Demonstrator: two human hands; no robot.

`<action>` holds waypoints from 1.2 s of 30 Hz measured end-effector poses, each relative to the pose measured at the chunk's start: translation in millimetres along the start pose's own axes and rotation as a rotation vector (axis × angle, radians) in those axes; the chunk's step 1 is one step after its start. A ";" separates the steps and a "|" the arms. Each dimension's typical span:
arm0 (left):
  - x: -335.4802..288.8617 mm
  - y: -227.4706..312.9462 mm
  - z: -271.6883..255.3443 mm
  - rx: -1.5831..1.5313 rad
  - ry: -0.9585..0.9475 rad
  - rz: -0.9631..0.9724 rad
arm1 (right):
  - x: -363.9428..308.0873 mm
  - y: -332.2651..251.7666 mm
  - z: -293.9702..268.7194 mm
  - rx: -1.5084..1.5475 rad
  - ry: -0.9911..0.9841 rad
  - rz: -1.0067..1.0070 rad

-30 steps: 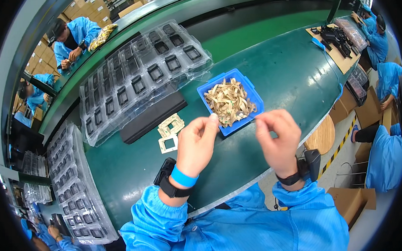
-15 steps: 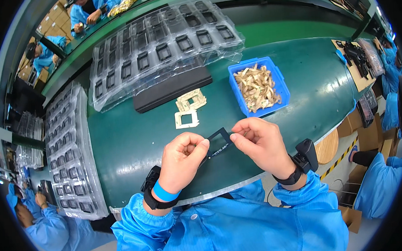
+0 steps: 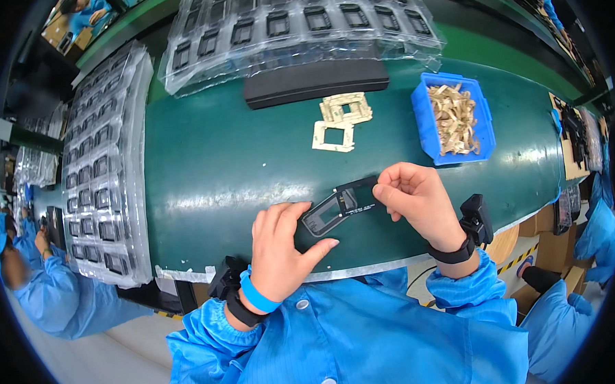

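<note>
A small dark rounded-rectangle frame (image 3: pixel 320 220) with a see-through window lies low over the green bench in front of me. Overlapping its right end is a thin black film (image 3: pixel 364 195) with fine white print, tilted up to the right. My right hand (image 3: pixel 421 202) pinches the film's upper right corner between thumb and fingers. My left hand (image 3: pixel 280 244) is open beside the frame's left end, thumb spread away and fingertips at its edge. Whether those fingertips touch it I cannot tell.
Cream adhesive frame pieces (image 3: pixel 333 136) lie beyond my hands. A blue bin (image 3: pixel 424 118) full of curled tan strips stands at the right. Behind is a long black box (image 3: pixel 316 82); clear blister trays (image 3: pixel 281 52) of dark frames stand at the back and left (image 3: pixel 126 193).
My left hand has let go of its pinch and spread open. The rounded frame now shows beside it, and the film in my right hand has shifted right. The view has turned.
</note>
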State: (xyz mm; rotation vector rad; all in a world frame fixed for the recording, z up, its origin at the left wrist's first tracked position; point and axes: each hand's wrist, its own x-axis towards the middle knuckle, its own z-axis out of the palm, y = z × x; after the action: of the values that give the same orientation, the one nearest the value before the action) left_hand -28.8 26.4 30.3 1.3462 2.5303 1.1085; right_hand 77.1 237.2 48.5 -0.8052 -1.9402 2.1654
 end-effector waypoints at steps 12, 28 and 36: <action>-16.8 -8.2 15.7 -0.072 0.072 -0.128 | -0.2 23.7 33.4 -0.123 0.010 0.057; -17.0 -9.6 15.7 -0.028 0.045 -0.057 | -6.2 28.3 44.0 -0.294 0.132 -0.080; -17.0 -10.5 16.6 -0.030 0.055 -0.041 | -6.3 30.1 43.9 -0.306 0.144 -0.084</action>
State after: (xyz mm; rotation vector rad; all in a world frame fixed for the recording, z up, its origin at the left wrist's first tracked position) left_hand -19.4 19.3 7.1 1.2680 2.5563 1.1870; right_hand 69.8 190.5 23.2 -0.8772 -2.2147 1.7358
